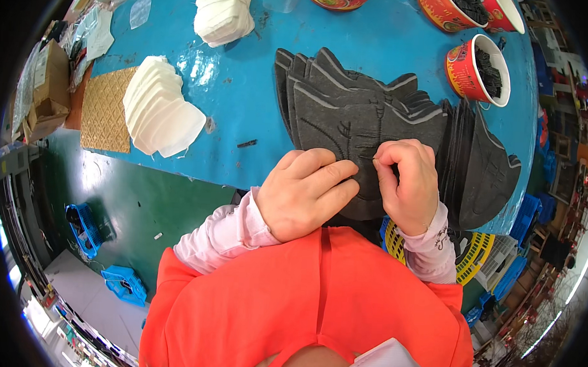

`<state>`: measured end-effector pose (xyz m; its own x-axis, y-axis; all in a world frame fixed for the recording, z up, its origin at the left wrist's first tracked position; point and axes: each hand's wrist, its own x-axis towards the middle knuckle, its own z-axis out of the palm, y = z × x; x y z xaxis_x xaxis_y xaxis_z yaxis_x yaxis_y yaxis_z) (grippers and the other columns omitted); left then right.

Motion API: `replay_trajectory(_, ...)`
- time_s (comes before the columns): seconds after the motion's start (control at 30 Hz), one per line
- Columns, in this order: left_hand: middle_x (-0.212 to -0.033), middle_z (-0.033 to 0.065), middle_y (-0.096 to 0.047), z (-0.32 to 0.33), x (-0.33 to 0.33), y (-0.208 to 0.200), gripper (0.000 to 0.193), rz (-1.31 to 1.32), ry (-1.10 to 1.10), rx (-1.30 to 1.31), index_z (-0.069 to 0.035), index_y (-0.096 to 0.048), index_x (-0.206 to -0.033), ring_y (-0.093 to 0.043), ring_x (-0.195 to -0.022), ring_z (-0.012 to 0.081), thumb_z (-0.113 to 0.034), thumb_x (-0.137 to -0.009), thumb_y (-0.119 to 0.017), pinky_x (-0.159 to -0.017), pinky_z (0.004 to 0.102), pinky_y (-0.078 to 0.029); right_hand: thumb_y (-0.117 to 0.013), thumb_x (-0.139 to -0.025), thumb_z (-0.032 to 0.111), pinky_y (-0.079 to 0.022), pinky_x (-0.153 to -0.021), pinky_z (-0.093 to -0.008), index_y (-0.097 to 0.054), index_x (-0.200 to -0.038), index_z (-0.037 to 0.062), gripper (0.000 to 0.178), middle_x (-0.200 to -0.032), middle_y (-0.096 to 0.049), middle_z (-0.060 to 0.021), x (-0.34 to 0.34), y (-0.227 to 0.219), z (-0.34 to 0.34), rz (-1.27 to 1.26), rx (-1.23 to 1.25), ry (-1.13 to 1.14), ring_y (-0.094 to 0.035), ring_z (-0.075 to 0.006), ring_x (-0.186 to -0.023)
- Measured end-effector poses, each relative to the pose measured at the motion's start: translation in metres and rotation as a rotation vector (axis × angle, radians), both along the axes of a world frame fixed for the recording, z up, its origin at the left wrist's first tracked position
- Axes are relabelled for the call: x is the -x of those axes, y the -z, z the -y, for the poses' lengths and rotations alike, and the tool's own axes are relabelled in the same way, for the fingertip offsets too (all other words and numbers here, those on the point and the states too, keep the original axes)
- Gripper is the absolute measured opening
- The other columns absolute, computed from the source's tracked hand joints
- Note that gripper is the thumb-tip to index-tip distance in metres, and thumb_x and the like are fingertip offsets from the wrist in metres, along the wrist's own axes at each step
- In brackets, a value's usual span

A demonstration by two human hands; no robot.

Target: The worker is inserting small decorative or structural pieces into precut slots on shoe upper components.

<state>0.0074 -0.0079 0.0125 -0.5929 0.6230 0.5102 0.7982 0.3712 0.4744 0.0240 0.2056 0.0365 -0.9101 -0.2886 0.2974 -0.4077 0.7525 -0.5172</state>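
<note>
Nearest is a white mask-like piece (388, 365); beyond it, the blue table (235, 107) carries the pile of dark grey pieces (364, 124). At the pile's near side, the left hand (306, 193) has curled fingers, grip hidden; the right hand (408, 187) pinches fingertips together, on what I cannot tell. Seams (378, 114) appear already sewn, handwork unfinished; overlap hides the remaining count

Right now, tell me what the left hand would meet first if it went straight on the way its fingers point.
Most likely the right hand, just across a narrow gap. The dark grey pieces lie underneath; whether the left hand touches them is unclear from this one view.
</note>
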Motion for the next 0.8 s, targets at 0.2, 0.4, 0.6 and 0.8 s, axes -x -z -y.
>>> replay_trajectory(0.2,-0.119,0.0095,-0.067,-0.008,0.004,-0.007,0.026,-0.058,0.009,0.100,-0.008,-0.065,-0.093,-0.060,-0.095,0.0212,-0.013,-0.068,-0.064,-0.071,0.0308,-0.047,-0.069,-0.077,-0.005,-0.042,-0.076,-0.0367,-0.056,-0.094,0.0087,0.026,-0.087,-0.062,-0.0021,0.001,0.000,0.003,-0.018,-0.031,0.022,-0.061,-0.0235,-0.082)
replay_trajectory(0.4,-0.120,0.0120,-0.068,-0.014,0.000,-0.005,0.023,-0.142,-0.031,0.207,-0.007,-0.062,-0.092,-0.059,-0.093,0.0206,-0.013,-0.070,-0.064,-0.068,0.0292,-0.046,-0.071,-0.076,-0.004,-0.044,-0.079,-0.0360,-0.060,-0.093,0.0093,0.024,-0.092,-0.068,-0.0025,-0.004,0.002,0.002,-0.093,0.015,0.200,-0.063,-0.0248,-0.087)
replay_trajectory(0.6,-0.120,0.0121,-0.068,-0.013,-0.001,-0.005,0.020,-0.167,-0.034,0.226,-0.007,-0.062,-0.091,-0.059,-0.092,0.0202,-0.012,-0.073,-0.064,-0.068,0.0284,-0.047,-0.068,-0.069,-0.008,-0.043,-0.082,-0.0363,-0.061,-0.096,0.0110,0.034,-0.105,-0.072,0.0002,-0.029,0.012,-0.002,-0.109,0.035,0.145,-0.060,-0.0239,-0.089)
replay_trajectory(0.8,-0.123,0.0123,-0.067,-0.012,-0.002,-0.002,0.018,-0.156,-0.043,0.214,-0.007,-0.061,-0.092,-0.059,-0.093,0.0208,-0.010,-0.074,-0.063,-0.068,0.0289,-0.050,-0.068,-0.070,-0.008,-0.041,-0.081,-0.0363,-0.062,-0.098,0.0119,0.034,-0.107,-0.072,0.0017,-0.025,0.022,0.005,-0.126,-0.006,0.138,-0.059,-0.0229,-0.089)
